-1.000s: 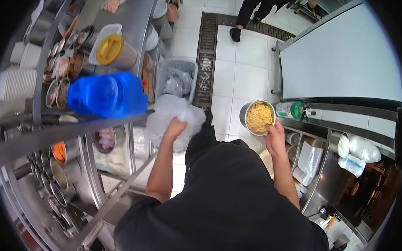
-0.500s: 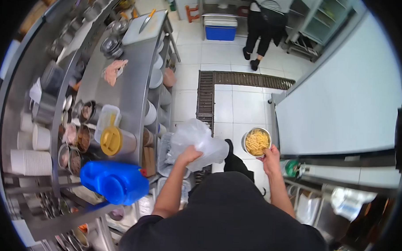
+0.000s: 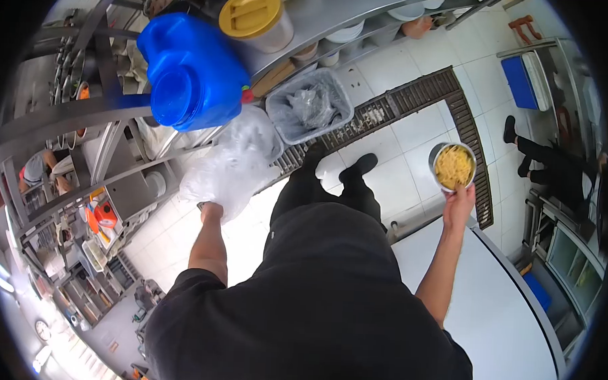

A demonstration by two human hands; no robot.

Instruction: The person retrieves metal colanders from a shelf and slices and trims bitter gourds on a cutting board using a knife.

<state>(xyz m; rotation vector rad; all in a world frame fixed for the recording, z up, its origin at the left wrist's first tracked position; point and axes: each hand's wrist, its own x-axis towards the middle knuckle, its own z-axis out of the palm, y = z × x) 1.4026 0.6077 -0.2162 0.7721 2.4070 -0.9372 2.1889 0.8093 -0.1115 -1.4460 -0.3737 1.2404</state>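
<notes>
My right grip [image 3: 459, 203] is closed on the rim of a metal bowl [image 3: 433, 161] of yellow strips [image 3: 454, 167], over the floor [image 3: 385, 152] near the drain grate [image 3: 414, 93]. My left grip [image 3: 211, 211] clutches a clear plastic bag [image 3: 227, 170], fingers mostly hidden from me. Beside the bag I see a plastic bin [image 3: 341, 97]; a yellow-lidded container [image 3: 256, 21] stands near the bench [image 3: 330, 10] edge, beside a blue jug [image 3: 194, 72].

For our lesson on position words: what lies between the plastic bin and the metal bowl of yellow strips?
In the head view, dark floor grating, then white tiles, between the bin and the bowl.
</notes>
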